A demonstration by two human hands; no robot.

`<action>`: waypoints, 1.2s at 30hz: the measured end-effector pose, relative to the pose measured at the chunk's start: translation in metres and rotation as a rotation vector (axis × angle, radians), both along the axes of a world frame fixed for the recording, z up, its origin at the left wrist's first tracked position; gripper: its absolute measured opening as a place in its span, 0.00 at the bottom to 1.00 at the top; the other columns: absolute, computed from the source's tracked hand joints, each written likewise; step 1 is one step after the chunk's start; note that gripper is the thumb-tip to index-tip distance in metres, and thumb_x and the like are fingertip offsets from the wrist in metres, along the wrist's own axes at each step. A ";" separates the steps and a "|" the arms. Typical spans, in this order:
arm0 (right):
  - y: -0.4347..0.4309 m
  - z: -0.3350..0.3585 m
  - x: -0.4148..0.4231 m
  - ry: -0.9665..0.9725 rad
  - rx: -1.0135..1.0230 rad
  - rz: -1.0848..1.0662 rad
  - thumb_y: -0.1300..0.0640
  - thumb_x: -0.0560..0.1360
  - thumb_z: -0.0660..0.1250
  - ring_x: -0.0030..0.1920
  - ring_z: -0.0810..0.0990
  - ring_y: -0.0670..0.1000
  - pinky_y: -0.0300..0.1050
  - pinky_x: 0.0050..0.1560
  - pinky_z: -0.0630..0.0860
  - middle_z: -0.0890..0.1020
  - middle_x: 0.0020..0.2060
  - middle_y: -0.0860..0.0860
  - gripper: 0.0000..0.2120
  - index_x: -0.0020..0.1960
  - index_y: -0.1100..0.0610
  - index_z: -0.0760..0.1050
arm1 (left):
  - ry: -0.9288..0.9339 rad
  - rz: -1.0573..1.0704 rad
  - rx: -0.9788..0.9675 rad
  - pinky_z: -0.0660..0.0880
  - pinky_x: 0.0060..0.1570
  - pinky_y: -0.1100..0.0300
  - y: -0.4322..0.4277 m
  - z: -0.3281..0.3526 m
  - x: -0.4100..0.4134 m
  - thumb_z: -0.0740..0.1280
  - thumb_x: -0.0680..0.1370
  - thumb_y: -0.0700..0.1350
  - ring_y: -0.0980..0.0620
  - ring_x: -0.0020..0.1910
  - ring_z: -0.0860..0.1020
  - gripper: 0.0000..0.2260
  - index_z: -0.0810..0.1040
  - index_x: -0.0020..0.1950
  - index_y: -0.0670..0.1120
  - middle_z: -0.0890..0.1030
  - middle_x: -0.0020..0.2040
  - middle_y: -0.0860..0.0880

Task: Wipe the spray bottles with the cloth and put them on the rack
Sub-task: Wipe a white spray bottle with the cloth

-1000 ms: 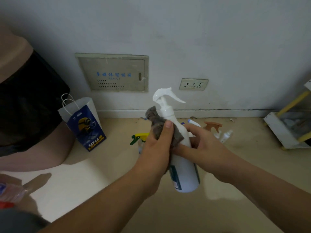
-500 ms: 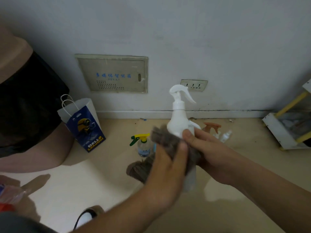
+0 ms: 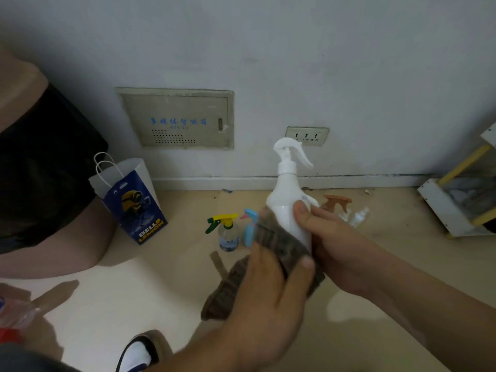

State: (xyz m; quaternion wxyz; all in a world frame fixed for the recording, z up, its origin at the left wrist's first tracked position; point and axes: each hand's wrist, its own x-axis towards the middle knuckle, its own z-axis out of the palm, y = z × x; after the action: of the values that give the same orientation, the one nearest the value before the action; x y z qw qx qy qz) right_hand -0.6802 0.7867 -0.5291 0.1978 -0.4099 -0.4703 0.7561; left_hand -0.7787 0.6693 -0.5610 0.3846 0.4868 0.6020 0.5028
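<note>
Right hand (image 3: pixel 345 251) grips the white spray bottle (image 3: pixel 288 208) (nozzle up). Left hand (image 3: pixel 268 294), fingers curled, holds the brown cloth (image 3: pixel 279 245) against it

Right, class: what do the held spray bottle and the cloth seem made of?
The white spray bottle: probably plastic, smooth and glossy, with highlights on its shoulder. The cloth: likely soft ribbed fabric, matte brown, draping limply.

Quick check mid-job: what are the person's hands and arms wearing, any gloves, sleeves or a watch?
The left hand and right hand have no gloves and no visible rings. The left arm and right arm are uncovered to the frame edge: no sleeves, watch or wristband. The left hand is blurred, so small details are uncertain.
</note>
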 end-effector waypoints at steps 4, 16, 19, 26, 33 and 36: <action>-0.002 -0.001 0.003 -0.034 -0.013 -0.028 0.47 0.83 0.63 0.60 0.86 0.57 0.54 0.60 0.81 0.87 0.58 0.54 0.17 0.66 0.53 0.80 | -0.016 -0.111 -0.051 0.56 0.81 0.52 0.003 -0.003 -0.011 0.57 0.81 0.61 0.62 0.82 0.51 0.32 0.42 0.79 0.70 0.51 0.83 0.63; -0.019 0.000 0.006 -0.218 0.272 0.144 0.69 0.77 0.72 0.55 0.87 0.51 0.53 0.58 0.85 0.88 0.54 0.50 0.24 0.67 0.49 0.77 | -0.268 0.069 -0.290 0.72 0.53 0.78 0.011 0.019 -0.019 0.53 0.84 0.59 0.68 0.60 0.75 0.20 0.60 0.77 0.62 0.76 0.68 0.60; -0.024 -0.001 0.000 -0.225 0.378 0.060 0.62 0.77 0.74 0.53 0.88 0.49 0.53 0.56 0.85 0.88 0.52 0.48 0.20 0.65 0.47 0.77 | -0.451 0.119 -0.320 0.77 0.58 0.64 0.023 0.018 -0.030 0.58 0.83 0.61 0.59 0.60 0.80 0.21 0.66 0.76 0.62 0.81 0.64 0.58; -0.041 0.003 -0.010 -0.247 0.542 0.168 0.65 0.78 0.70 0.54 0.86 0.46 0.51 0.57 0.84 0.87 0.53 0.44 0.25 0.67 0.40 0.75 | -0.588 0.357 -0.249 0.82 0.55 0.49 0.027 0.023 -0.040 0.67 0.77 0.63 0.53 0.51 0.86 0.14 0.79 0.61 0.61 0.87 0.51 0.55; -0.007 0.020 0.000 -0.332 0.512 0.212 0.50 0.83 0.65 0.43 0.87 0.52 0.52 0.48 0.82 0.89 0.41 0.51 0.13 0.47 0.50 0.87 | -0.300 0.234 -0.164 0.84 0.51 0.49 0.018 0.022 -0.054 0.73 0.77 0.53 0.51 0.46 0.86 0.09 0.82 0.53 0.50 0.86 0.46 0.49; 0.000 0.022 -0.004 -0.248 0.423 0.112 0.41 0.76 0.70 0.36 0.80 0.52 0.50 0.37 0.76 0.84 0.37 0.51 0.11 0.47 0.47 0.86 | -0.347 0.011 -0.185 0.83 0.52 0.44 0.019 0.025 -0.051 0.71 0.80 0.53 0.43 0.49 0.86 0.11 0.82 0.56 0.47 0.87 0.49 0.44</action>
State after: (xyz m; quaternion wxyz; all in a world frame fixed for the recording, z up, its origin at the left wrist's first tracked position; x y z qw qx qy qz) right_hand -0.6838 0.7869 -0.5073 0.1775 -0.4224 -0.6606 0.5946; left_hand -0.8296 0.6887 -0.5360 0.5230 0.3520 0.5729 0.5238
